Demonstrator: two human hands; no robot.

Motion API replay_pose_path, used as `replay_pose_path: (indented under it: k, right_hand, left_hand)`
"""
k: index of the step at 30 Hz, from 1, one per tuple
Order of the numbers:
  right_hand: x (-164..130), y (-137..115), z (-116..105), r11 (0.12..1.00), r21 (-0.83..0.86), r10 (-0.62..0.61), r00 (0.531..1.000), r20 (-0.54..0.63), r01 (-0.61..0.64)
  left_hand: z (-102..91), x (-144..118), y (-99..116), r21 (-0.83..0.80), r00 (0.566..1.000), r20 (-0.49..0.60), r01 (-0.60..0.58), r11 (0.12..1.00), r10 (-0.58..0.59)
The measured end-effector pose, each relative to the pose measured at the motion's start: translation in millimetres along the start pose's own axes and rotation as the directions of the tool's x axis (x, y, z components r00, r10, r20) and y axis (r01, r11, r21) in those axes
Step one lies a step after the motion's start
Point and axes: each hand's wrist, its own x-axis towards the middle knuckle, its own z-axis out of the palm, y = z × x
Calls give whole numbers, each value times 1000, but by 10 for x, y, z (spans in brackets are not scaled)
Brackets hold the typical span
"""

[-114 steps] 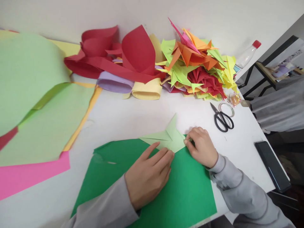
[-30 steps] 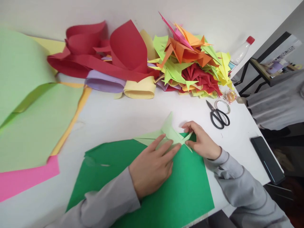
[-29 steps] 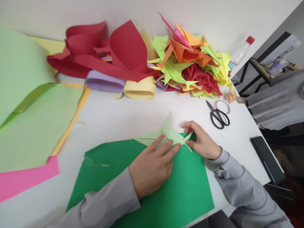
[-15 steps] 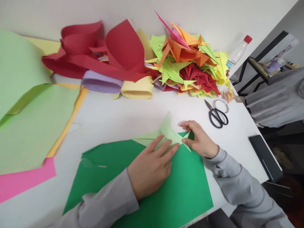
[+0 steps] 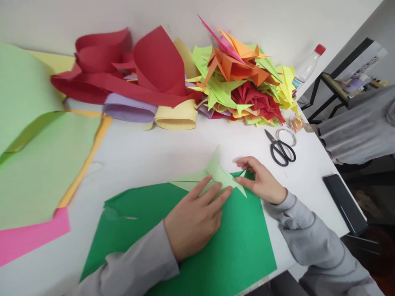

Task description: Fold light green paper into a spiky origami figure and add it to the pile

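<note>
Folded green paper [image 5: 216, 174] pinned by flat left hand [image 5: 193, 220], pinched by right hand [image 5: 262, 183].

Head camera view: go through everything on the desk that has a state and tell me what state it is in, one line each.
Light green paper: partly folded, flat on the dark green sheet.
Left hand: flat, pressing the paper.
Right hand: fingers pinching a pointed flap.
Scissors: shut.
Bottle: capped.
Phone: screen dark.
</note>
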Motion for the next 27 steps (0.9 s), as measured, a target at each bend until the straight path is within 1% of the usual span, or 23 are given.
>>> replay_pose_path:
  k: [3, 7, 10, 14, 19, 27]
  right_hand:
    - [-4, -27, 57, 988, -154, -25, 1000, -9, 23]
    - [-9, -65, 69, 973, -231, -16, 1000, 23, 21]
    - [-12, -84, 56, 968, -251, -7, 999, 41, 18]
    - [-5, -86, 47, 968, -249, 1, 998, 60, 14]
    - [2, -66, 53, 969, -246, 2, 998, 58, 12]
    - [-5, -65, 55, 970, -244, -3, 999, 50, 15]
  left_hand:
    - [14, -7, -2, 11, 1000, 6, -16, 1000, 16]
    - [44, -19, -1, -5, 999, 9, -47, 999, 47]
    - [50, 0, 5, -37, 1000, -8, -24, 999, 24]
    - [29, 51, 11, -80, 998, -57, 16, 997, -21]
    - [-19, 75, 22, -77, 998, -49, 30, 997, -34]
    - [-75, 48, 28, -79, 996, -79, 38, 996, -44]
